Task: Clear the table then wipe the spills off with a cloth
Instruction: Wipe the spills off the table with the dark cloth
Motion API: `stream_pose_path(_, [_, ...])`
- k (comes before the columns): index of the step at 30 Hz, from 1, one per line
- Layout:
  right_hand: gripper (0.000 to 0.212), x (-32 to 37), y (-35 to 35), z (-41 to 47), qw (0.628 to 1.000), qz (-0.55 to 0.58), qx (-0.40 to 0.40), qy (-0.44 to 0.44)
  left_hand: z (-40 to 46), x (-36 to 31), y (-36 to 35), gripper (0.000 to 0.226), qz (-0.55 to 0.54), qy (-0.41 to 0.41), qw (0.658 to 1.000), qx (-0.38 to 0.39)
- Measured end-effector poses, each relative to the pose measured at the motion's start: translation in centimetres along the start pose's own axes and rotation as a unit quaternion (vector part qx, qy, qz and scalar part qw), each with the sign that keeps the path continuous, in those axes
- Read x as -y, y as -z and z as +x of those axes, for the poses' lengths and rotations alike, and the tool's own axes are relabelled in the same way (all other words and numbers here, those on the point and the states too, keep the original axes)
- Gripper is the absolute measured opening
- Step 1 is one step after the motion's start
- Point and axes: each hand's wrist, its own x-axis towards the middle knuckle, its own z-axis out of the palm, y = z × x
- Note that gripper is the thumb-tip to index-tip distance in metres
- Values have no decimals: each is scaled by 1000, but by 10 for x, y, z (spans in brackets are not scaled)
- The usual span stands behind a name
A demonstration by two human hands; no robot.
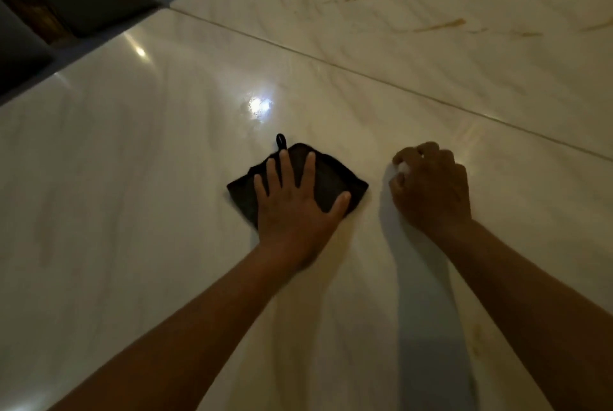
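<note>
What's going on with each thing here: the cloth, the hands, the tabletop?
Cloth: dark, folded, flat on the table, its loop pointing away.
Left hand: fingers spread, pressing on the cloth.
Right hand: curled round something small and white, resting on the table.
Table: glossy marble; brown smears on the far side, not yet wiped.

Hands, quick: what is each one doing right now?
Left hand: open, fingers spread flat, pressing the black cloth onto the table.
Right hand: fingers curled round something small and pale; what it is cannot be told.
</note>
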Motion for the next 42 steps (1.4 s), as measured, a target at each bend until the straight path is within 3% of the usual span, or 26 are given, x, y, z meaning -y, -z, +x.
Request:
stream_pose_path(4, [67,-12,-13,23,998,-22,58,-23,54,-9,4,94,3,1,1000,-9])
stream_pose_path(9, [65,-15,-19,19,998,-48,29,-11,152,-36,8,95,9,16,1000,6])
stream_pose_path(12, [53,-22,-4,39,998,-54,4,11,177,-51,9,95,10,12,1000,14])
stream_pose_path(16, [48,-41,3,62,997,-49,-16,61,154,-55,4,92,7,-30,999,9])
stream_pose_path(20, [59,-52,-10,61,999,-6,-49,-17,124,-59,-6,91,-1,-51,998,-24])
stream_pose_path(25, [73,-54,-17,65,996,-29,32,-75,195,-86,2,95,0,-39,999,9])
stream_pose_path(28, [72,-58,-20,64,996,-34,35,-72,228,-102,3,94,13,-26,999,21])
stream_pose_path(31, [74,-57,-20,65,996,-35,35,-71,220,-108,0,94,4,-29,999,15])
stream_pose_path(34, [75,-58,-19,64,996,-24,34,-74,168,-109,-9,92,-17,-85,996,-9])
stream_pose_path(38, [68,-56,-13,63,995,51,-48,-77,121,-105,-15,91,-11,-87,996,-27])
stream_pose_path(40, [65,-66,-5,60,989,67,-91,-100,136,-109,-11,93,-3,-75,997,-17])
stream_pose_path(42, [61,-88,5,48,986,60,-83,-133,166,-118,-8,94,0,-67,998,-3])
